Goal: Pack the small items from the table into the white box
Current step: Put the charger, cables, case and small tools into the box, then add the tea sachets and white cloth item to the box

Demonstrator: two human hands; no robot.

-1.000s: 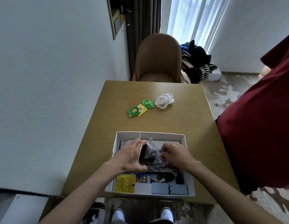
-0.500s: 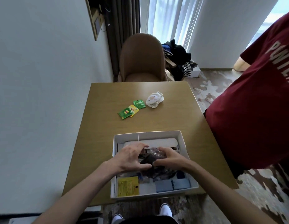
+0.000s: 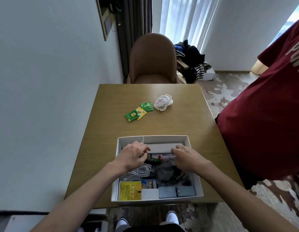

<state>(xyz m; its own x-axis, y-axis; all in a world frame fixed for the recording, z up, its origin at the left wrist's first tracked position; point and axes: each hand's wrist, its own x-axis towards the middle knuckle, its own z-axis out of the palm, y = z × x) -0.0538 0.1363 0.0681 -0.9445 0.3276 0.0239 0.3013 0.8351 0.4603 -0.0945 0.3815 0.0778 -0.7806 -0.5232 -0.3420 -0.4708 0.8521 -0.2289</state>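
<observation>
Head view: both hands were inside the white box [image 3: 187,139] at the near edge of the table [image 3: 162,124]. Left hand [image 3: 133,154] was palm down with fingers curled loosely, tips on the long white carton [image 3: 162,147] along the box's far wall; couldn't tell whether it gripped anything. Right hand [image 3: 187,157] was also palm down, fingertips at the carton's right end and over crinkled clear plastic [image 3: 168,158]; grasp unclear, nothing visibly pinched. Under the hands lay a coiled white cable [image 3: 142,170], a dark plastic bag [image 3: 165,173], a yellow packet [image 3: 130,190] and a grey-blue pouch [image 3: 177,191]. Unpacked, well apart from the box: three tea sachets [image 3: 138,112] mid-table, with a white cloth bundle [image 3: 163,102] just beside them. Red-shirted bystander [image 3: 262,114] stood at the right.
</observation>
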